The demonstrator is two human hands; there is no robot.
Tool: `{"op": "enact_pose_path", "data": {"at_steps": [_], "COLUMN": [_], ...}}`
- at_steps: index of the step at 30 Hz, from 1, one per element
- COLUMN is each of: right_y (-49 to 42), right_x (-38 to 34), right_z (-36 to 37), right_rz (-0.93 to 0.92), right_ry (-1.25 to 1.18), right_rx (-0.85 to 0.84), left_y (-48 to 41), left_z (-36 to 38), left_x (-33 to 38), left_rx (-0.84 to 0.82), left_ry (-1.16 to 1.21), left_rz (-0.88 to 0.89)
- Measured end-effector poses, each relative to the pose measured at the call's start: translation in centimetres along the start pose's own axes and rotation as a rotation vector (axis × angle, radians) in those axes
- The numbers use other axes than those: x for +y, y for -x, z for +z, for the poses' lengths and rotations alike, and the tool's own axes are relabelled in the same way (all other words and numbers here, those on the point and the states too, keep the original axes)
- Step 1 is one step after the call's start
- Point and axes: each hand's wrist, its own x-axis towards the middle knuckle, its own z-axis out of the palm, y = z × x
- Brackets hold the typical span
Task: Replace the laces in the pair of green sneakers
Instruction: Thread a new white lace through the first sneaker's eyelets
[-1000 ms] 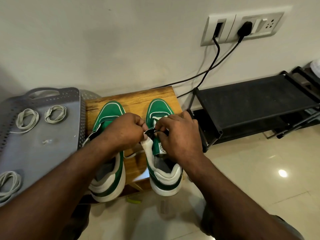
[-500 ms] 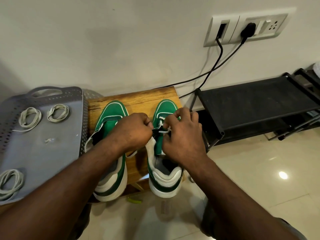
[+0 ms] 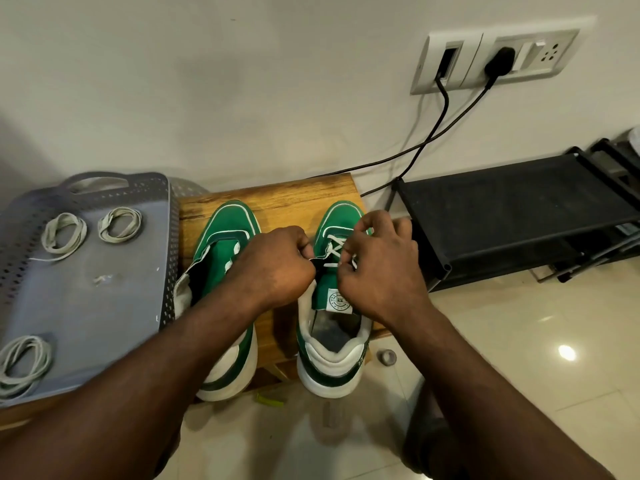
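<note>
Judging from how things lie, you are somewhere in the first half of the job: the right sneaker (image 3: 332, 358) carries a white lace (image 3: 334, 242) crossed through only its eyelets nearest the toe, while the rows nearer the tongue label are bare, and the left sneaker (image 3: 228, 230) shows no lace at all, its flaps spread open and its tongue loose. That leaves you the upper rows on 1 shoe and the whole of the other. Your left hand (image 3: 277, 268) is clenched into a tight curl with thumb and forefinger pinching the dark inner edge of the right sneaker's eyelet flap, though I cannot tell whether a lace end is caught in that pinch too. Your right hand (image 3: 377, 268) is curled over the outer flap, its fingertips grasping the white lace just where it leaves the last threaded eyelet. Both sneakers stand side by side, toes to the wall, on the wooden stool (image 3: 287, 199), heels hanging over its near edge. They are green suede-like uppers with white piping, thick white soles and pale padded collars, soft enough that the flaps fold under your grip. On the grey tray (image 3: 86, 306) just beside the stool lie 3 coils of pale lace (image 3: 64, 232), well apart from one another; whether they are the old set or spares I cannot tell. A black shoe rack (image 3: 512, 202) stands on your right
</note>
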Motion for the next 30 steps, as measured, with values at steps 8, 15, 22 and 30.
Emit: {"op": "enact_pose_path", "data": {"at_steps": [8,15,22,30], "right_y": [0.1,0.3,0.0,-0.4], "right_x": [-1.1,0.5,-0.6,3.0], "right_z": [0.2,-0.4,0.7,-0.5], "right_rz": [-0.063,-0.050,-0.055,0.018], "right_ry": [-0.028,-0.208,-0.146,-0.991], "right_rx": [-0.021,0.139,-0.040,0.029], "left_y": [0.1,0.0,0.1,-0.1], "left_z": [0.1,0.2,0.0,-0.2], "left_x": [0.0,0.4,0.4,0.2], "left_rx": [0.007,-0.005,-0.007,-0.035], "left_ry": [-0.041,-0.033,-0.026,-0.021], "left_rz": [0.006,0.018,0.025,0.011]}}
